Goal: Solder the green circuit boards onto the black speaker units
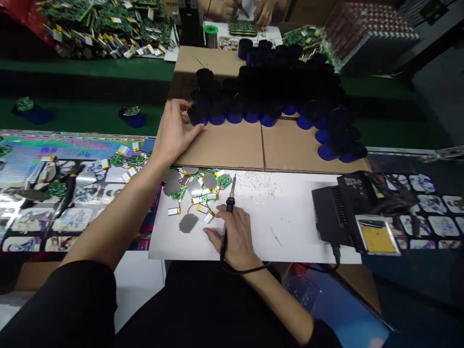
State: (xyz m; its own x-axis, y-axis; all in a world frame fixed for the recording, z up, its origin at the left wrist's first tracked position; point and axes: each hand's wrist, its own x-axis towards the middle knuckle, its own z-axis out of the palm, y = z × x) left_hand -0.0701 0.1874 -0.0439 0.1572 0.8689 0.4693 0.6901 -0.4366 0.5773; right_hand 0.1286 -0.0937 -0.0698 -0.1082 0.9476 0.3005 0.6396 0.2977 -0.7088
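Note:
My right hand rests on a white sheet and is closed round a black soldering iron whose tip points away from me. Just left of it lies a heap of small green circuit boards, silver discs and yellow-wrapped battery cells. My left hand reaches forward over a cardboard sheet, fingers spread, its fingertips touching the nearest of many dark blue round cylinders stacked in rows.
A black soldering station with a yellow sponge stands at the right. More boards and cells lie on a picture-printed surface at left. Across the table another person's hands work beside a solder spool and piles of boards.

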